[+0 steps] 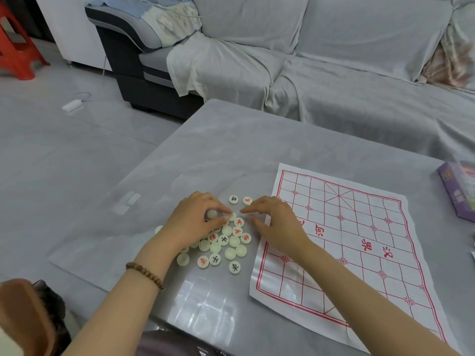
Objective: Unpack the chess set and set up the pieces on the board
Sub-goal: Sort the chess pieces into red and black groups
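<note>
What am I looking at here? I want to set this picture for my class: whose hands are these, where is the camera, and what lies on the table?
There is no machine. This is one picture from a camera worn on a person's head, looking down at their own bare hands. On the grey table lies a paper board with red lines, with no pieces on it yet. Left of it sits a heap of round white pieces, some showing red or black characters, some blank. The left hand curls over the heap and seems to pinch a blank piece. The right hand reaches in beside it, fingers loose, holding nothing. A purple box lies at the table's right edge.
</note>
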### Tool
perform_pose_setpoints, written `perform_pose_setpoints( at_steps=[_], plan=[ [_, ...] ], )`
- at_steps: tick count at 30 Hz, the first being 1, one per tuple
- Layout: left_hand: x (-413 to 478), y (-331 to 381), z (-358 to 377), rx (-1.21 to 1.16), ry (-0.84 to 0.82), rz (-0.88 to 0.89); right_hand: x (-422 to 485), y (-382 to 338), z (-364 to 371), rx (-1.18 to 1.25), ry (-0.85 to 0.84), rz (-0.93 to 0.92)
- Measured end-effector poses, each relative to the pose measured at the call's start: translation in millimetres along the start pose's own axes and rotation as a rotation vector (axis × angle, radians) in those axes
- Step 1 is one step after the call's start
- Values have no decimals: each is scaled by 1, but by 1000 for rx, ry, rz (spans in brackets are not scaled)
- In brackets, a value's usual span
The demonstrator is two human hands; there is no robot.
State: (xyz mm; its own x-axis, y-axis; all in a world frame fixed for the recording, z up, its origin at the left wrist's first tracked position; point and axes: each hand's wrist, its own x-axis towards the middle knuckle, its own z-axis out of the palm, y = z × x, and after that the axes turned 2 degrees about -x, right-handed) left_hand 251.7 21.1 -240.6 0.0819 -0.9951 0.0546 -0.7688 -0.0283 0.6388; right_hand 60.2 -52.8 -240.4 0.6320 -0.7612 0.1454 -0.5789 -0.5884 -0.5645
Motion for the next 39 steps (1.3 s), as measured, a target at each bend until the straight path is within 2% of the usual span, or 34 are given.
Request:
perform_pose_setpoints(
  at_steps=[6,13,17,20,24,27,32,39],
  plan=[
    [-5,6,4,132,30,9,-5,-6,5,-31,-10,6],
    [11,12,14,69,172,-80,-2,-10,7,68,75,135],
    [16,7,12,-49,209,-170,-1,-6,4,36,82,138],
    [14,0,5,-65,184,-164,5,-5,4,-56,94,109],
    [7,-8,-10,-34,72,-120,15,-10,9,-151,52,91],
    [0,-14,-20,3,12,-105,23,-13,13,-192,85,111],
    [-4,-18,-25,-1,6,-108,33,-13,14,-266,104,103],
    [1,-14,-21,-16,15,-130,39,-10,11,-224,91,153]
  ],
)
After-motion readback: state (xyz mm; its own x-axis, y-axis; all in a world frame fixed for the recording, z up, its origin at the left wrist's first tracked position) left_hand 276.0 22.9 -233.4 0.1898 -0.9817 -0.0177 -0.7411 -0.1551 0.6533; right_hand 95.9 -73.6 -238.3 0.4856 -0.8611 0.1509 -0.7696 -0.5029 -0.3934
